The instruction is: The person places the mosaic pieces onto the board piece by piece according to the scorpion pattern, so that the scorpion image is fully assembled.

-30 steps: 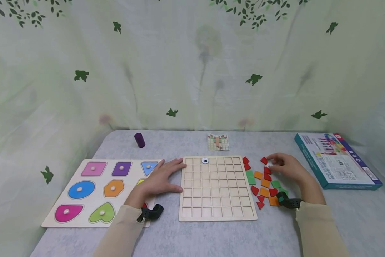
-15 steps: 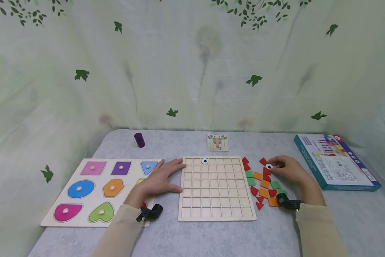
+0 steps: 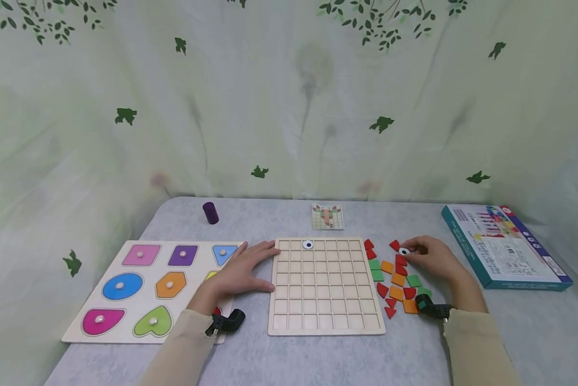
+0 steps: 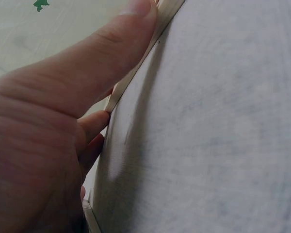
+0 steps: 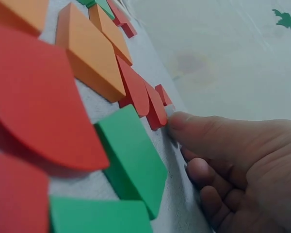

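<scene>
My left hand (image 3: 239,271) rests at the left edge of a square wooden grid board (image 3: 326,298), fingers spread and fairly straight. In the left wrist view the thumb (image 4: 121,46) lies along the board's edge. One white tile (image 3: 308,244) with a black eye dot sits in the board's top row. To the right of the board, my right hand (image 3: 432,259) pinches a second eye tile (image 3: 404,251) between thumb and fingertips, low over the table. Beside it lie red quarter-round pieces (image 3: 401,260), orange squares (image 3: 398,279) and green squares (image 5: 133,160).
A white knob puzzle board (image 3: 141,292) with coloured shapes lies on the left, partly under the left forearm. Behind the grid board is a small pattern card (image 3: 327,217). A dark purple cylinder (image 3: 210,213) stands back left, and a flat box (image 3: 511,246) lies at the right.
The right hand's fingers have drawn slightly back, bringing the eye tile at their tips into view. The left hand stays at the board's edge.
</scene>
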Motion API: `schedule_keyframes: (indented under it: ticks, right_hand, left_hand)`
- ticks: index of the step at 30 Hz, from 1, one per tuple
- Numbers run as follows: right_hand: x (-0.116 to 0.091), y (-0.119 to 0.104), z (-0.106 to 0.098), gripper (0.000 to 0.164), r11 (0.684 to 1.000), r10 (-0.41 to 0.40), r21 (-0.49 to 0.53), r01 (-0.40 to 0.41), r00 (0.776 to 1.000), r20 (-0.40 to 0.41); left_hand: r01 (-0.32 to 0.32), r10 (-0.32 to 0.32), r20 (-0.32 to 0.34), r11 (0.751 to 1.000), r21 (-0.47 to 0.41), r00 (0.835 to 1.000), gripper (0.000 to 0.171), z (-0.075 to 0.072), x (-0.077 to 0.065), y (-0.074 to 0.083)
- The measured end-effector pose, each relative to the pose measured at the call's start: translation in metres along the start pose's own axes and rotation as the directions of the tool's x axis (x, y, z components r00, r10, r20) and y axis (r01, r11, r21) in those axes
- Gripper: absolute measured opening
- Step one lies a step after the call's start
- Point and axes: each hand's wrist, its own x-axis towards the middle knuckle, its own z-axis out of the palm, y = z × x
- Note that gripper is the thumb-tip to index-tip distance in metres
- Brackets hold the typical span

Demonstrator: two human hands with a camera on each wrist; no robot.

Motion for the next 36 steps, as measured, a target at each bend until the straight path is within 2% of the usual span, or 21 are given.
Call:
schedule_keyframes:
  ticks: [10, 22, 36]
  right_hand:
    - [0.003, -0.002, 0.003, 0.041, 1.000, 0.002, 0.008, -0.002, 0.999, -0.050]
    - [0.005, -0.015, 0.010, 0.040, 0.999, 0.012, 0.046, -0.008, 0.996, -0.093]
    - [0.004, -0.058, 0.020, 0.035, 0.993, -0.102, 0.052, 0.108, 0.990, -0.100]
  left_hand:
    - [0.001, -0.001, -0.005, 1.000, -0.002, 1.000, 0.086, 0.001, 0.000, 0.000]
    - [0.005, -0.005, -0.001, 1.000, -0.016, 1.000, 0.087, 0.002, 0.000, 0.001]
    - [0.001, 0.000, -0.004, 1.000, 0.003, 1.000, 0.087, 0.002, 0.001, -0.001]
